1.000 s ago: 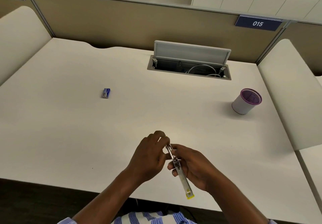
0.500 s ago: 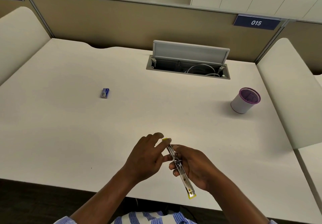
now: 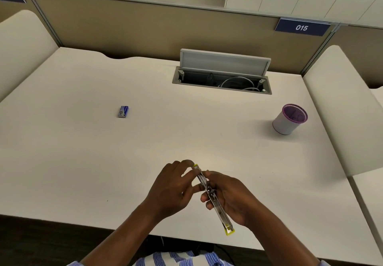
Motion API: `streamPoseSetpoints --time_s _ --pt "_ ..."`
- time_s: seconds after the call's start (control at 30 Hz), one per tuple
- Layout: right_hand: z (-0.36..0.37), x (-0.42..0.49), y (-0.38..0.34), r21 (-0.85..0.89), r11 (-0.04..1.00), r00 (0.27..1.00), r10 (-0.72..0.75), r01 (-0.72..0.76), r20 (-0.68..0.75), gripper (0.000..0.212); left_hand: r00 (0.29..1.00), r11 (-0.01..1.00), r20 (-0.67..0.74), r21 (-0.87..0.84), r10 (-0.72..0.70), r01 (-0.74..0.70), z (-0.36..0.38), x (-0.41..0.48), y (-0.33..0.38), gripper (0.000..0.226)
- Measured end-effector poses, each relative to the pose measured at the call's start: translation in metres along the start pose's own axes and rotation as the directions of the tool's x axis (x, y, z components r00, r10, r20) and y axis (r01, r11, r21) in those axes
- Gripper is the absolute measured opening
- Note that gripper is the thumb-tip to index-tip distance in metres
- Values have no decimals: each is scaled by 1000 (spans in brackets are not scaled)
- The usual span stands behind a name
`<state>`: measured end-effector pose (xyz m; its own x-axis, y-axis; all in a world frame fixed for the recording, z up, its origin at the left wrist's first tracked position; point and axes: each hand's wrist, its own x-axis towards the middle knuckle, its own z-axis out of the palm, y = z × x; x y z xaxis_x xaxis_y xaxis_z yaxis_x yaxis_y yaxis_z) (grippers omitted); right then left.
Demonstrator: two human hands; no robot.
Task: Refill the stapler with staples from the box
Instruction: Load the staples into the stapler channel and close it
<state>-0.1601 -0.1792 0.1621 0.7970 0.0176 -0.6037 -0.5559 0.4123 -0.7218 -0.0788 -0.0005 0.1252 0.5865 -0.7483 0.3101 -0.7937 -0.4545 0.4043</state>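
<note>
A slim metal stapler [image 3: 215,203] with yellow ends is folded open into one long strip, held above the near edge of the desk. My right hand [image 3: 232,197] grips its middle from the right. My left hand [image 3: 172,189] is beside it on the left, fingertips touching its far half near the yellow tip. The small blue staple box [image 3: 123,111] lies by itself on the desk at the far left, well away from both hands.
A white pen cup [image 3: 289,119] with a purple mesh rim stands at the right. An open cable hatch [image 3: 222,75] with its lid raised sits at the back centre. Padded dividers flank the white desk [image 3: 83,162] on both sides.
My left fingers have loosened and spread along the stapler's far half, uncovering its yellow tip. The stapler stays in my right hand, almost unmoved.
</note>
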Motion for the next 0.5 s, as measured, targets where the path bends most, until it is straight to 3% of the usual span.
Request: streamPoseSetpoints --time_s 0.17,0.23,0.37,0.5 --pt "5 -4 0 -56 998 999 -40 41 22 32 997 994 -65 -105 -33 26 0 -2 2 33" --pt "7 -6 0 -115 991 997 -68 70 22 32 983 965 -100 -230 -155 129 -1 -3 6 33" --pt "8 -8 -2 -197 976 995 -93 97 26 32 866 765 -113 -534 -487 361 -2 3 12 26" --pt "9 -6 -3 -247 962 994 -109 112 26 32 785 608 -13 -640 -620 470 -3 10 14 29"
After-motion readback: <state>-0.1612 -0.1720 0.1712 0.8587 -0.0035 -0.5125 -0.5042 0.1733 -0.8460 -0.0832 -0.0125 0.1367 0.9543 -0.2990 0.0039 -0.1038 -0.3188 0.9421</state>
